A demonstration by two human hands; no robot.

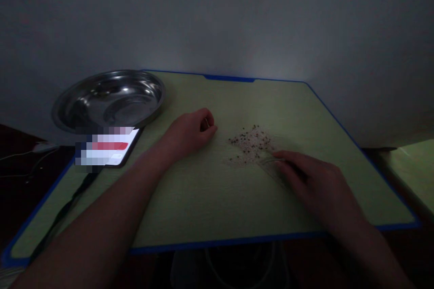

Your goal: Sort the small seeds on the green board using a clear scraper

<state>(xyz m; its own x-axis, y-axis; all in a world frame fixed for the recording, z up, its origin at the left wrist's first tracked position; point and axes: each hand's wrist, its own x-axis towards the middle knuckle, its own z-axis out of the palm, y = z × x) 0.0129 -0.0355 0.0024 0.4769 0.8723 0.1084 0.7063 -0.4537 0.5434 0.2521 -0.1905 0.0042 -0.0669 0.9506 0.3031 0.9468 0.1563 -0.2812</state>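
Note:
A small patch of pale grains mixed with dark beads or beans (pixel 249 144) lies spread on the light green tabletop (pixel 190 203). My right hand (pixel 310 176) is at its right edge, thumb and fingers closed on a thin, pale tool (pixel 271 160) whose tip touches the grains. The dim light leaves the tool's exact kind unclear. To the left of the grains, my left hand (pixel 193 131) rests on the table with its fingers curled. Whatever it may hold inside is hidden.
A wide stainless steel basin (pixel 152 113) stands at the back left of the table. In front of it lies a phone (pixel 117 160) with a lit screen and a dark strap (pixel 76 196). Blue edging runs round the tabletop, and a grey wall (pixel 237 18) rises behind.

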